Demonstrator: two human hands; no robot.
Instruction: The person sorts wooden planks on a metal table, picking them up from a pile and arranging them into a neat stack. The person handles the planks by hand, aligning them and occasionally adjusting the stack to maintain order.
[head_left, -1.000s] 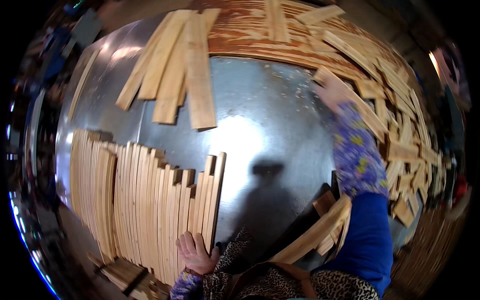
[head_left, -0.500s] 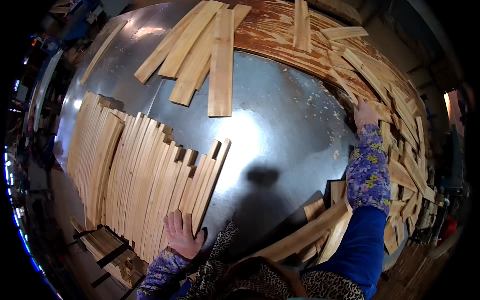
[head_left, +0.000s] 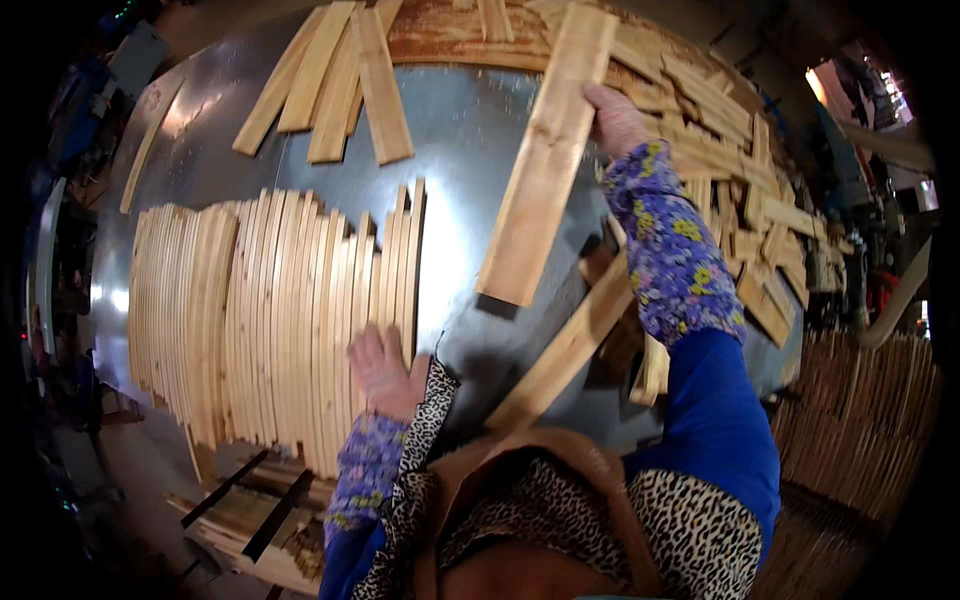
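A wide wooden board (head_left: pixel 545 165) slants over the metal table, gripped along its right edge by my right hand (head_left: pixel 615 120). The thumb shows on its upper face; the other fingers are partly hidden. My left hand (head_left: pixel 385 375) lies with fingers stretched on the near right ends of a row of wooden slats (head_left: pixel 290 300). These slats stand close together on edge, side by side, their far ends uneven. Below my right forearm, a long plank (head_left: pixel 565 345) lies slanting near the table's front edge.
Several flat boards (head_left: pixel 330 80) lie fanned at the far left of the metal table (head_left: pixel 460 120). A jumbled heap of wood pieces (head_left: pixel 740 170) covers the right side. Dark bars (head_left: pixel 278 515) jut out at the lower left, over more stacked wood. A single strip (head_left: pixel 150 145) rests far left.
My right hand has come from the heap's edge toward the middle and now holds a wide board. My left hand stays on the slats. The whole view has shifted.
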